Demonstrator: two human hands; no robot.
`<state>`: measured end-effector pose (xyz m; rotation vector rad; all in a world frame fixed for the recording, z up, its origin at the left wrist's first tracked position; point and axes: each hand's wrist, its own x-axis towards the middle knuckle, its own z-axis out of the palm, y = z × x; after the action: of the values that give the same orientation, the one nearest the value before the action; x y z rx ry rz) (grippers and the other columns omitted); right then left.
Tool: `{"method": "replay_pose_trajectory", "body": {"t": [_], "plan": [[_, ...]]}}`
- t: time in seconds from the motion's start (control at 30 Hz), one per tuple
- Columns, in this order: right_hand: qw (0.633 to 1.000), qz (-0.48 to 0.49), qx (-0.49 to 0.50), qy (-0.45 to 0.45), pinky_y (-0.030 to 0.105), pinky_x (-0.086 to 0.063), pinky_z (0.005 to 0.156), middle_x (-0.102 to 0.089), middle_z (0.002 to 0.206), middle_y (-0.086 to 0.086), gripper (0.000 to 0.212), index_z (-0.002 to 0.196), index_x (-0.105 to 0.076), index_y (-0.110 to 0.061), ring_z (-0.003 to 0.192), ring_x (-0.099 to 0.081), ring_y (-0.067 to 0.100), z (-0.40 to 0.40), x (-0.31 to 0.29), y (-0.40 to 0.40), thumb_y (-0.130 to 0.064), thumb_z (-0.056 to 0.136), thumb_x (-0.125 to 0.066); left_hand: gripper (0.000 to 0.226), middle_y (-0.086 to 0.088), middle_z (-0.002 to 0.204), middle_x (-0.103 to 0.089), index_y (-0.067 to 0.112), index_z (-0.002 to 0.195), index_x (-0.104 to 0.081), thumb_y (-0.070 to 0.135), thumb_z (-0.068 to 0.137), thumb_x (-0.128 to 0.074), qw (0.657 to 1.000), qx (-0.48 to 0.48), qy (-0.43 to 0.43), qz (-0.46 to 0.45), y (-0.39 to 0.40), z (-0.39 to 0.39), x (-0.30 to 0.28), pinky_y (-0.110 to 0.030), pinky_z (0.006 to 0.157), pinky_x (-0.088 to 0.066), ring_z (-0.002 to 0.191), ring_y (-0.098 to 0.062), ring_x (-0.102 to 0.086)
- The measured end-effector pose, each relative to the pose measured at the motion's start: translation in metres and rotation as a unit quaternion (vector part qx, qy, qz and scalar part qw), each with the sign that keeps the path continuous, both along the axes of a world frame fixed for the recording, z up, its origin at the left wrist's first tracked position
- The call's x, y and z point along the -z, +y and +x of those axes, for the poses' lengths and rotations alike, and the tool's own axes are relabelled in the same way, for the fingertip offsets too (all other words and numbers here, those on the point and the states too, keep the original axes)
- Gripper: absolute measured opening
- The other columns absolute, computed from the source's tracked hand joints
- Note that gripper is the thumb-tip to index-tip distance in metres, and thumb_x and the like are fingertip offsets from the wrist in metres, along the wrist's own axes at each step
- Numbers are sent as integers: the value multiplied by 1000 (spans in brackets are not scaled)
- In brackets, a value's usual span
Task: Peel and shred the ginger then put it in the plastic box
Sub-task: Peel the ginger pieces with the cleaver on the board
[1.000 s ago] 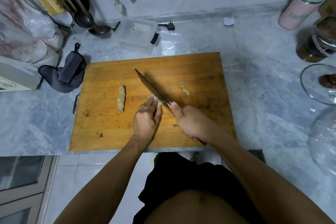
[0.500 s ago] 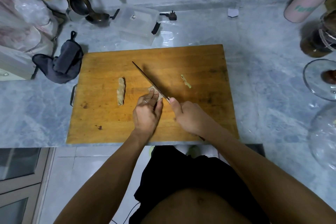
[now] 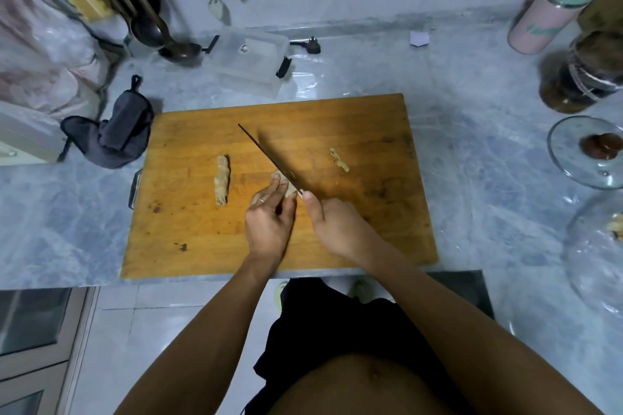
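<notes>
On the wooden cutting board (image 3: 202, 246) my left hand (image 3: 269, 222) pins a small ginger piece (image 3: 289, 190) under its fingertips. My right hand (image 3: 337, 226) grips the handle of a knife (image 3: 266, 156), whose blade runs up and left and rests against that piece. A longer unpeeled ginger piece (image 3: 222, 180) lies to the left on the board. A thin ginger strip (image 3: 338, 160) lies to the right. The clear plastic box (image 3: 249, 61), with black clips, stands behind the board near the wall.
A dark cloth mitt (image 3: 114, 135) sits left of the board. Ladles (image 3: 175, 44) and utensils lean at the back left. A pink bottle (image 3: 546, 10), a dark jar (image 3: 580, 77) and a glass lid (image 3: 586, 152) stand at the right. The counter edge runs just below the board.
The hands and knife stay at the same ginger piece; the blade has shifted only slightly. The camera view has moved a little.
</notes>
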<state>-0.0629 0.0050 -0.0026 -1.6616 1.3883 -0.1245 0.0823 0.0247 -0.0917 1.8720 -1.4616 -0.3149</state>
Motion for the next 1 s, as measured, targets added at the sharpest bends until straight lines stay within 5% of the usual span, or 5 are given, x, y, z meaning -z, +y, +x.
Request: {"method": "replay_pose_trajectory", "body": {"t": [0.13,0.3,0.5,0.8,1.0], "plan": [[1000,-2,7,6,36,-44,85,-68,86,15,75,73,-61,-6,98,-62,37,-9,0,2,-55,105,-15,32,-9,128,-65,7,117,-72,13,86,-74,1000,-4,14,16,1,0,-2,-9,101,-34,117,-24,-61],[996,39,74,-20,29,-44,57,-51,47,-2,75,57,-51,-15,43,-51,11,-33,-6,5,-59,103,-13,32,-4,129,-65,10,118,-72,13,85,-75,998,-25,54,31,2,-2,-7,-16,103,-38,120,-18,-60],[993,27,109,-35,22,-42,42,-45,49,-1,69,57,-42,-18,37,-43,11,-63,-12,5,-62,101,-13,33,-3,130,-64,11,117,-72,9,85,-74,993,-18,108,44,1,3,-14,-24,108,-42,122,-8,-58],[990,53,100,-88,23,-38,43,-47,50,3,72,69,-50,-11,36,-43,16,-54,-15,12,-68,98,-16,38,-2,137,-59,12,123,-70,2,87,-65,994,16,61,84,3,8,-22,-1,104,-27,130,-11,-52],[983,84,119,-107,22,-37,40,-47,53,4,71,70,-49,-11,36,-42,13,-62,-16,13,-69,98,-19,35,-2,141,-56,15,125,-68,12,91,-63,995,46,-22,82,2,-3,-38,-21,106,-30,133,-23,-44]]}}
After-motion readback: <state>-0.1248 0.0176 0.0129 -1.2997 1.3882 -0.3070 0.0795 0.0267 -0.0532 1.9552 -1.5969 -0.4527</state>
